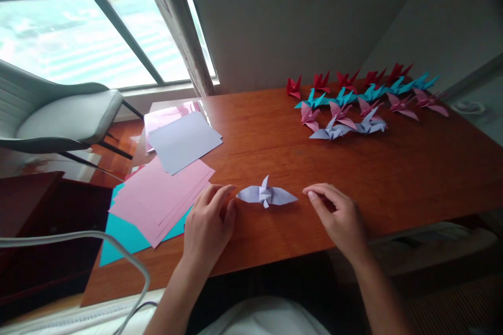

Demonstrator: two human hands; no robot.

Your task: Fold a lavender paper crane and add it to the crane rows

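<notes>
A pale lavender origami crane (pixel 265 195) lies on the table between my two hands, its wings spread flat to left and right. Close to the left wing tip is my left hand (pixel 210 217), fingers bent and the thumb apart from them; I see nothing held there. My right hand (pixel 341 217) hovers just off the right wing tip. Its thumb and forefinger tips come together in a loose pinch with nothing visible between them.
Finished paper cranes stand in rows at the back right: red (pixel 346 81), turquoise (pixel 371 93), pink (pixel 341 113) and lavender (pixel 333 130). To the left lie lavender sheets (pixel 186 141), pink sheets (pixel 157 201) and turquoise paper (pixel 121 241). A chair (pixel 70 115) stands beyond the wooden table (pixel 251 120).
</notes>
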